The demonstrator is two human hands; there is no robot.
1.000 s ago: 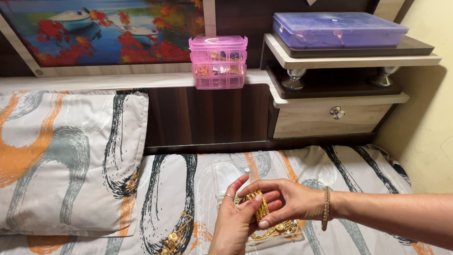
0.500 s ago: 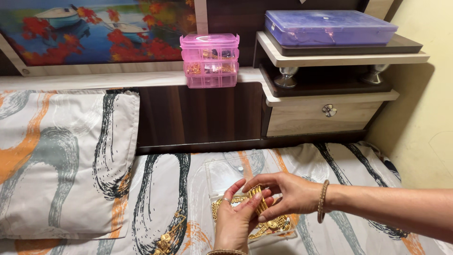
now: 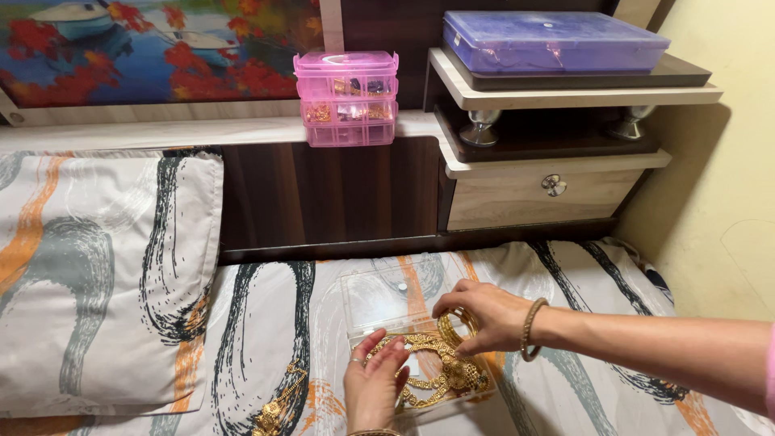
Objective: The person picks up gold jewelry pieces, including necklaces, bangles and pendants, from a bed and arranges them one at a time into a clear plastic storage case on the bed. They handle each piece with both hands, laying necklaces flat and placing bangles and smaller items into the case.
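While the gold necklace point(image 3: 432, 367) is pinched in the right hand point(image 3: 482, 316) over the clear box point(image 3: 379, 299), it's steadied by the left hand's point(image 3: 375, 391) loosely curled, half-open grip, so careful tucking-in seems called for.

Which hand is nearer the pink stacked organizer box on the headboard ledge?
Right. The right hand reaches farther up the bed toward the pink stacked organizer box; the left hand sits lower, beside the gold jewellery.
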